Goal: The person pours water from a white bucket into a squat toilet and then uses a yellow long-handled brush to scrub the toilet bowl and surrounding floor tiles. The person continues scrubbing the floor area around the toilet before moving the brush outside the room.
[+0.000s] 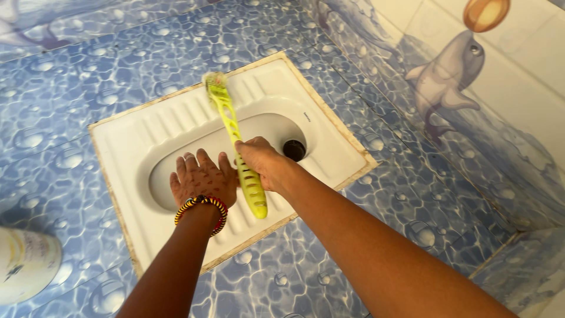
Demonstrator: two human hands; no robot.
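My right hand [263, 163] grips the handle of a yellow-green toilet brush [232, 132]. Its worn bristle head [215, 80] rests on the far ribbed footrest of a white squat toilet pan [132, 141] set into the floor. My left hand [201, 178] hovers open and flat over the near edge of the bowl, fingers spread, with a red, yellow and black beaded bracelet [202, 207] on the wrist. The dark drain hole [294, 149] lies just right of my right hand.
Blue water-pattern tiles [70, 76] cover the floor around the pan. A tiled wall with a dolphin picture [448, 82] rises at the right. A white plastic container [26, 264] stands at the lower left edge.
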